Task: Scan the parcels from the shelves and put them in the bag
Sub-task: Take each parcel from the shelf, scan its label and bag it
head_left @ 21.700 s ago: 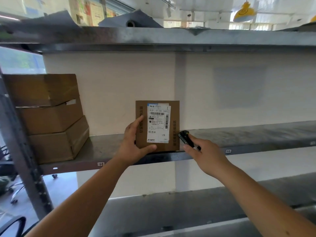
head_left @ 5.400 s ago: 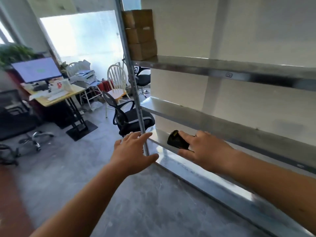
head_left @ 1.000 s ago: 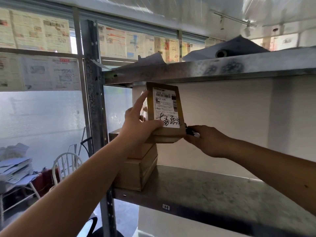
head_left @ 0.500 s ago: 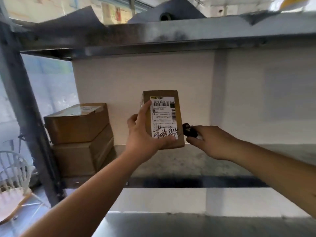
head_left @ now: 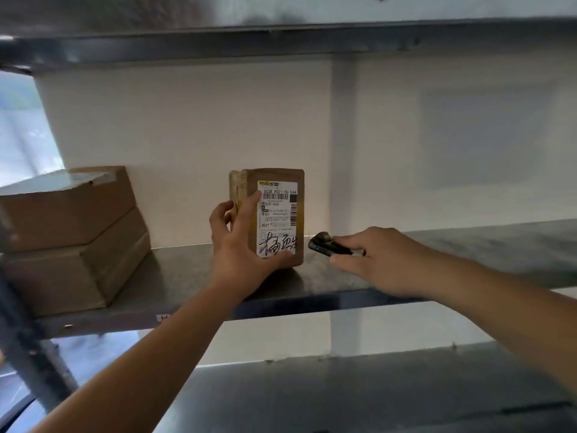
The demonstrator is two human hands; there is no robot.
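A small brown cardboard parcel [head_left: 281, 210] with a white barcode label and black handwriting stands upright over the metal shelf [head_left: 437, 264]. My left hand [head_left: 240, 245] grips it from the left and below, label facing me. My right hand [head_left: 377, 260] holds a small black scanner [head_left: 326, 246] just right of the parcel's lower edge, its tip pointing at the parcel. No bag is in view.
Two larger brown boxes [head_left: 71, 235] are stacked at the shelf's left end beside a dark upright post [head_left: 28, 345]. Another shelf [head_left: 281, 42] runs overhead and a lower one [head_left: 374, 395] sits below. A white wall backs the shelves.
My left hand has brought the parcel down from the stack to the shelf's middle, and the right hand with the scanner followed beside it. The view has swung right and lower.
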